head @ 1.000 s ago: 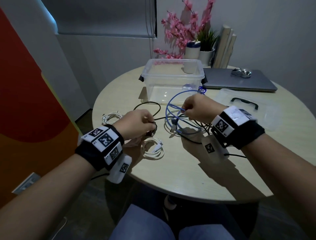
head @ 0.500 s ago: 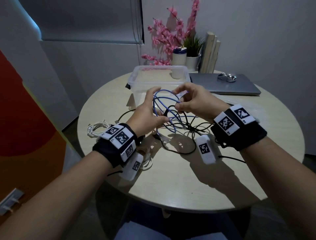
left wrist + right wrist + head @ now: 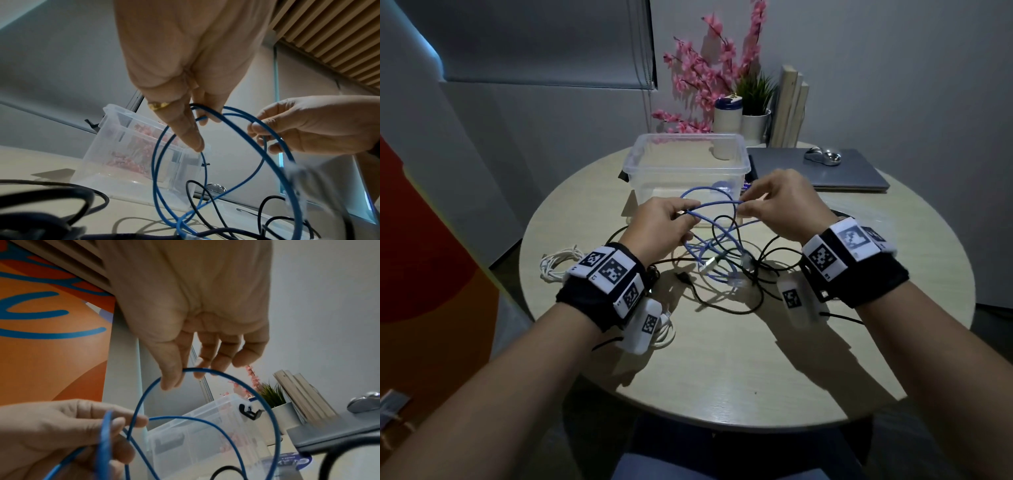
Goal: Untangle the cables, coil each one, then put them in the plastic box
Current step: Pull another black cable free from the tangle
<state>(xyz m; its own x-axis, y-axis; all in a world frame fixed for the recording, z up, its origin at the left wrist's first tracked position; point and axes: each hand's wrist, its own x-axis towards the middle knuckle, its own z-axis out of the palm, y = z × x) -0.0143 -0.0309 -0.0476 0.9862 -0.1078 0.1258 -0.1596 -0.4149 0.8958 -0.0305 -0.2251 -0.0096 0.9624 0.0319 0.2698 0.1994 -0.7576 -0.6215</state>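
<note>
On the counter [image 3: 756,359], the box [image 3: 686,161] stands at the back, the laptop [image 3: 822,171] to its right with a mouse [image 3: 822,156] on it. Tangled cables [image 3: 719,260] lie before the box, between both hands; a coiled cable [image 3: 558,263] lies left, another, perhaps, under the left wrist.

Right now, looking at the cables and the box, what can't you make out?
- Blue cable against black cable, head view: the crossings are too thin and overlapping to tell whether they are knotted.
- White cable, head view: mostly hidden under the left wrist camera.
- Blue cable's plug, left wrist view: blurred.
- Box floor, head view: reflections on the clear walls hide whether anything lies inside.
- Lid, head view: hidden behind the right hand.
</note>
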